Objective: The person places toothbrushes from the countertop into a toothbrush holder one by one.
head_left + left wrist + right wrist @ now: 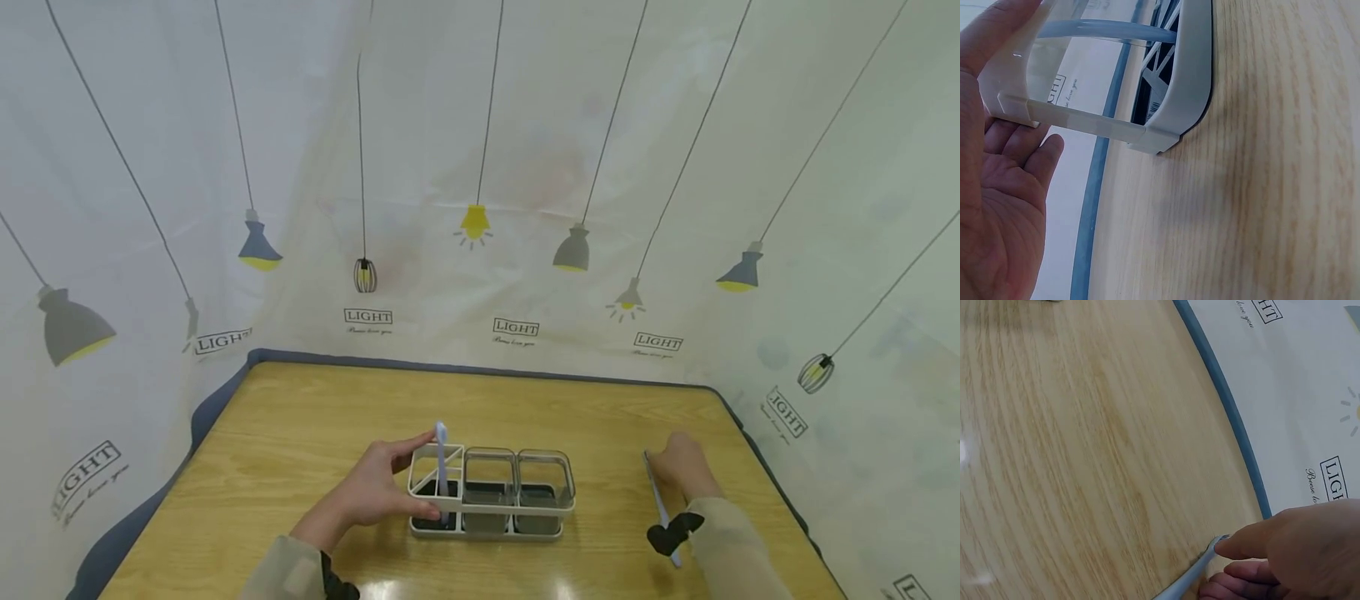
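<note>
My left hand grips the left end of a white toothbrush holder, thumb at the front and fingers round the back. In the holder's divided left section stands a pale blue toothbrush, head up. Two clear cups fill the other sections. The left wrist view shows the holder's base against the wood and the brush handle inside. Off to the right, my right hand pinches a second toothbrush near its head, its handle slanting toward me.
The wooden table carries the holder near its middle. A blue edge strip runs along the table's far side. Behind and beside it hangs a pale sheet printed with lamps.
</note>
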`<state>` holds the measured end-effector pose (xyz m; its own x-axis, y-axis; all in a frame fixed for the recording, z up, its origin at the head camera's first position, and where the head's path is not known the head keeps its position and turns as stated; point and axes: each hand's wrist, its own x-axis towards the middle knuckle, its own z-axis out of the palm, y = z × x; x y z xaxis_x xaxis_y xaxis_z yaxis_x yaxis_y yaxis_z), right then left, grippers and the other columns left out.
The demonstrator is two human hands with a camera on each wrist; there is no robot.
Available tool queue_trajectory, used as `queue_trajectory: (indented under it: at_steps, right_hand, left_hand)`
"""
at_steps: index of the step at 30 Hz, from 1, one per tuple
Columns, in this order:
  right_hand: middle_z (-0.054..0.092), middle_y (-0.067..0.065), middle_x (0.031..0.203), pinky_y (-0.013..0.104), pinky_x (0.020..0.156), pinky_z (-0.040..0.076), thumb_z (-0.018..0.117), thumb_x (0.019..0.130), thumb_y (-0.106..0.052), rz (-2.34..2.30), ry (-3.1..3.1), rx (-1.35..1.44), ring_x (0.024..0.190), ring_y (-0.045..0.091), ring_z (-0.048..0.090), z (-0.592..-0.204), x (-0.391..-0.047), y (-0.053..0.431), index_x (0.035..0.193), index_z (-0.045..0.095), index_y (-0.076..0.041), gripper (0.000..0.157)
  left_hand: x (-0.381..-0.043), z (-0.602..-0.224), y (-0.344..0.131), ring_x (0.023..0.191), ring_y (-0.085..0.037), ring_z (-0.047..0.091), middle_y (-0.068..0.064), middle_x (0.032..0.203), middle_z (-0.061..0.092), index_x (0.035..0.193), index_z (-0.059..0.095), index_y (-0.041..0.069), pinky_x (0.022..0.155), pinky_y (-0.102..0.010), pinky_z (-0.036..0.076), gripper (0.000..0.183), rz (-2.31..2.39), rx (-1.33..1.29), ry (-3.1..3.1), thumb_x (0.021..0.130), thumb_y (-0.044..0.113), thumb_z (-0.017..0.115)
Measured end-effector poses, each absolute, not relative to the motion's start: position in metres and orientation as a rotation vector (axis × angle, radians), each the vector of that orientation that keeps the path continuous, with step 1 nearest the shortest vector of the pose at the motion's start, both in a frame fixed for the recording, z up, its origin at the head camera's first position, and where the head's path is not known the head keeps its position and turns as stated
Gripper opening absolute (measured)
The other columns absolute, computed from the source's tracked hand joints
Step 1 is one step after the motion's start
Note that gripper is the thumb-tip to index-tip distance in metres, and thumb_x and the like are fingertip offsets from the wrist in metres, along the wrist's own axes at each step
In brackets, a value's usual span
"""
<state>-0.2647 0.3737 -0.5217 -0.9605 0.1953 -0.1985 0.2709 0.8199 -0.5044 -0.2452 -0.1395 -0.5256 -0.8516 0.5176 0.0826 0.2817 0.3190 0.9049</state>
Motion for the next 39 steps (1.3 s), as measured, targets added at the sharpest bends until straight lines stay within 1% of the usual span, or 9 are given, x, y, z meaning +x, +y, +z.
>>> queue_trajectory:
  at_steps: [3,9,14,18,25,30,33,37,39]
  right_hand:
    - [0.057,0.02,0.083,0.034,0.06,0.049,0.065,0.089,-0.007,-0.821,2.844,0.356,0.072,0.031,0.058,-0.526,-0.267,0.375,0.095,0.053,0.014,0.024]
    - [0.054,0.015,0.076,0.031,0.054,0.048,0.063,0.086,0.0,-0.875,2.802,0.346,0.062,0.025,0.055,-0.533,-0.266,0.376,0.093,0.049,0.009,0.018]
    - [0.051,0.011,0.07,0.028,0.051,0.044,0.059,0.09,0.002,-0.89,2.784,0.355,0.056,0.019,0.05,-0.537,-0.265,0.374,0.087,0.047,0.004,0.012]
    - [0.049,0.008,0.067,0.027,0.05,0.043,0.057,0.092,0.001,-0.881,2.794,0.339,0.053,0.017,0.047,-0.536,-0.264,0.372,0.084,0.048,0.001,0.012]
    - [0.049,0.015,0.078,0.033,0.056,0.046,0.054,0.098,-0.002,-0.873,2.829,0.315,0.066,0.026,0.052,-0.532,-0.262,0.374,0.092,0.046,0.006,0.013]
    - [0.052,0.018,0.081,0.034,0.057,0.048,0.051,0.101,-0.004,-0.87,2.852,0.323,0.068,0.028,0.055,-0.525,-0.263,0.376,0.097,0.051,0.013,0.017]
    - [0.05,0.011,0.071,0.03,0.052,0.043,0.049,0.1,-0.004,-0.894,2.871,0.326,0.059,0.022,0.049,-0.522,-0.263,0.378,0.086,0.051,0.007,0.018]
    - [0.038,-0.003,0.054,0.025,0.046,0.034,0.046,0.102,-0.006,-0.959,2.884,0.331,0.047,0.011,0.034,-0.517,-0.262,0.38,0.064,0.043,-0.012,0.038]
    - [0.035,-0.005,0.053,0.026,0.046,0.032,0.045,0.103,-0.006,-1.003,2.884,0.351,0.047,0.01,0.031,-0.512,-0.261,0.379,0.06,0.041,-0.015,0.043]
  left_hand:
    - [-0.245,-0.526,-0.14,0.144,-0.036,0.047,-0.006,0.163,0.044,0.161,0.046,0.016,0.116,-0.05,0.042,0.111,1.549,0.727,2.364,0.069,0.04,0.102]
    - [-0.245,-0.527,-0.139,0.144,-0.035,0.048,-0.007,0.163,0.044,0.161,0.046,0.015,0.115,-0.049,0.042,0.11,1.562,0.738,2.35,0.069,0.039,0.102]
    - [-0.246,-0.528,-0.138,0.143,-0.035,0.049,-0.007,0.162,0.045,0.161,0.047,0.014,0.115,-0.049,0.042,0.109,1.554,0.751,2.359,0.07,0.039,0.102]
    - [-0.247,-0.528,-0.138,0.143,-0.035,0.049,-0.008,0.162,0.045,0.161,0.047,0.012,0.115,-0.049,0.042,0.11,1.553,0.758,2.365,0.069,0.038,0.102]
    - [-0.248,-0.529,-0.138,0.142,-0.035,0.05,-0.009,0.161,0.046,0.16,0.047,0.011,0.115,-0.048,0.042,0.108,1.574,0.772,2.34,0.07,0.036,0.102]
    - [-0.247,-0.528,-0.139,0.142,-0.035,0.05,-0.01,0.161,0.046,0.161,0.046,0.012,0.114,-0.05,0.043,0.108,1.578,0.772,2.335,0.071,0.036,0.102]
    - [-0.247,-0.528,-0.139,0.142,-0.035,0.05,-0.01,0.161,0.046,0.161,0.046,0.013,0.114,-0.05,0.043,0.108,1.581,0.767,2.33,0.071,0.036,0.102]
    - [-0.247,-0.528,-0.14,0.142,-0.036,0.049,-0.01,0.162,0.045,0.161,0.046,0.012,0.114,-0.051,0.043,0.108,1.585,0.763,2.326,0.071,0.036,0.102]
    - [-0.247,-0.528,-0.141,0.142,-0.036,0.049,-0.01,0.162,0.045,0.161,0.046,0.013,0.115,-0.051,0.043,0.108,1.583,0.759,2.329,0.071,0.036,0.101]
